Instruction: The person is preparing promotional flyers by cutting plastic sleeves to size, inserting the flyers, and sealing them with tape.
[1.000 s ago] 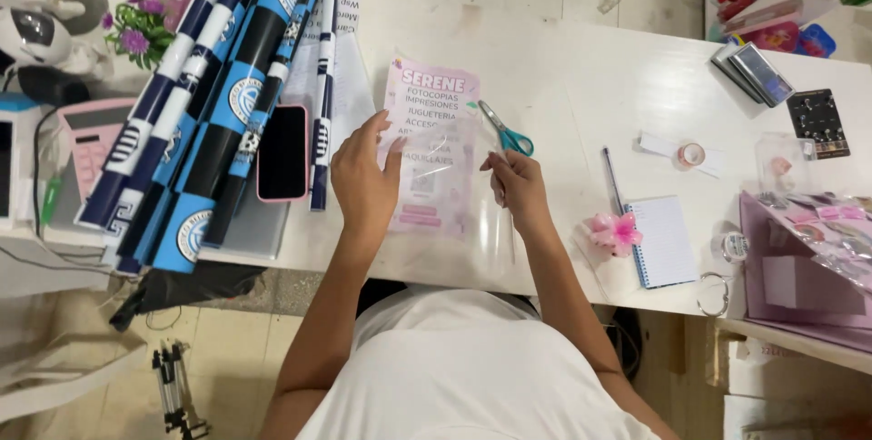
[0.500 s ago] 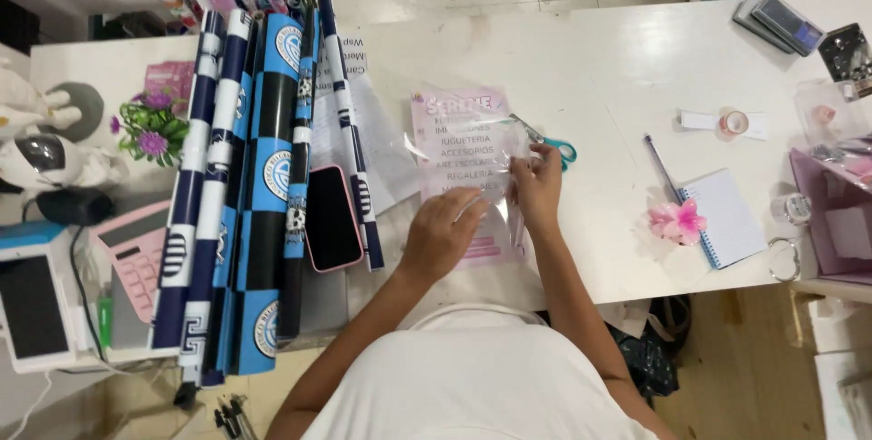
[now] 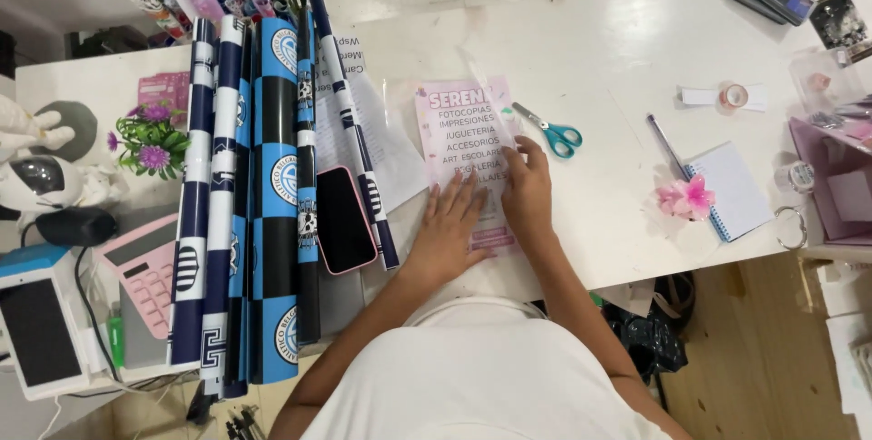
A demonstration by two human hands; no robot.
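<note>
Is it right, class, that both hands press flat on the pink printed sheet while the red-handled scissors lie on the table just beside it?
Not quite. In the head view the scissors have teal handles, not red. The rest stands: left hand and right hand lie flat on the pink printed sheet, scissors beside it on the white table.

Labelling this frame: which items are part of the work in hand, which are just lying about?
In hand:
left hand and right hand, flat on the pink printed sheet
teal scissors, just beside

Lying about:
phone
blue-black paper rolls
notebook
pink flower
tape roll
pink calculator
</note>
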